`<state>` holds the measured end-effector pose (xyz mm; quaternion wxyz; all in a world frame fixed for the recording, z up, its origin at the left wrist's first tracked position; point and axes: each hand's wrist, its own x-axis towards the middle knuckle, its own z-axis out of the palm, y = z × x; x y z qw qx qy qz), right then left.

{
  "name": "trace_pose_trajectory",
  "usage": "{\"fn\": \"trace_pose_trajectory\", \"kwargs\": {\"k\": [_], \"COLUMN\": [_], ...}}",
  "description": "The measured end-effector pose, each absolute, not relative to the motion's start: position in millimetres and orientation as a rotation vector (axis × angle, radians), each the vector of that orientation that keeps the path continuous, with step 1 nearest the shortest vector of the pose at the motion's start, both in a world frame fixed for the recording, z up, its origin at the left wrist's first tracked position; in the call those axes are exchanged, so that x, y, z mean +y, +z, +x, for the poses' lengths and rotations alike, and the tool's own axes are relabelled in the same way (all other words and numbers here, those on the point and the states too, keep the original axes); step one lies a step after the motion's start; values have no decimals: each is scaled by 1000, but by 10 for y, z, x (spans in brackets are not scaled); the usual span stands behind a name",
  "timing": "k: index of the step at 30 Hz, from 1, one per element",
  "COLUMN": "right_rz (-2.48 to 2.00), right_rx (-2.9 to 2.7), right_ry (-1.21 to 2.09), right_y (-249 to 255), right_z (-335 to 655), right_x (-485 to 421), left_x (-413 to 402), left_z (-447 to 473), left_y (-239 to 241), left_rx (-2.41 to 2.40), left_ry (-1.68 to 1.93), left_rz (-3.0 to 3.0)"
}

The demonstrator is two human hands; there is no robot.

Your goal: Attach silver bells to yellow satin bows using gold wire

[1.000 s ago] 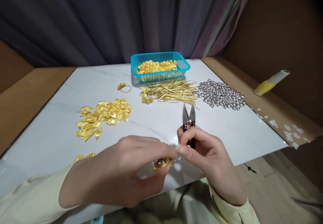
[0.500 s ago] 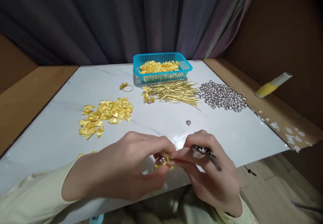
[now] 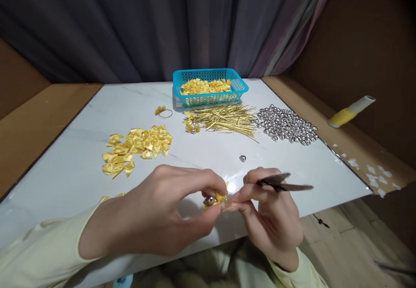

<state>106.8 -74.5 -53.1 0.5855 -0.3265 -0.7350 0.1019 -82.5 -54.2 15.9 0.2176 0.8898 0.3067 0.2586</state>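
Observation:
My left hand [image 3: 156, 216] is closed in a pinch on a small yellow ribbon bow with a silver bead [image 3: 214, 200] at the near edge of the white table [image 3: 81, 119]. My right hand [image 3: 271, 218] meets it from the right, fingertips touching the bow, and holds black thread snips [image 3: 284, 184] whose blades point right. A lone silver bead [image 3: 242, 158] lies just beyond the hands.
A blue basket [image 3: 210, 98] of yellow bows stands at the back. In front of it lie gold pins [image 3: 224, 119] and a heap of silver beads [image 3: 287, 125]. Loose yellow bows [image 3: 136, 147] lie at the left. A yellow-white tube [image 3: 351, 110] lies on the right ledge.
The snips in my right hand swung from upright to pointing right. Both hands stayed together on the bow, which shifted a little right. A lone bead came into view on the table.

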Motion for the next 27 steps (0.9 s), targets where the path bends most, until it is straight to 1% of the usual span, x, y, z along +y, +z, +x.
{"fn": "trace_pose_trajectory", "kwargs": {"k": [9,12,17,27], "right_rz": [-724,-711,-699,-668], "right_rx": [-1601,-1582,-1497,-1374], "right_ry": [267,270,385,446], "right_y": [-561,-564,-598,-626], "right_z": [993,980,933,934], "right_x": [-782,-792,-821,-790], "left_x": [-555,-559,-526,-514], "left_z": [-771,-784,-790,-819], "left_y": [171,146,156,178], "left_rx": [752,775,804,757], "left_ry": [883,884,812,860], "left_rz": [2443,2408,2362,2349]}}
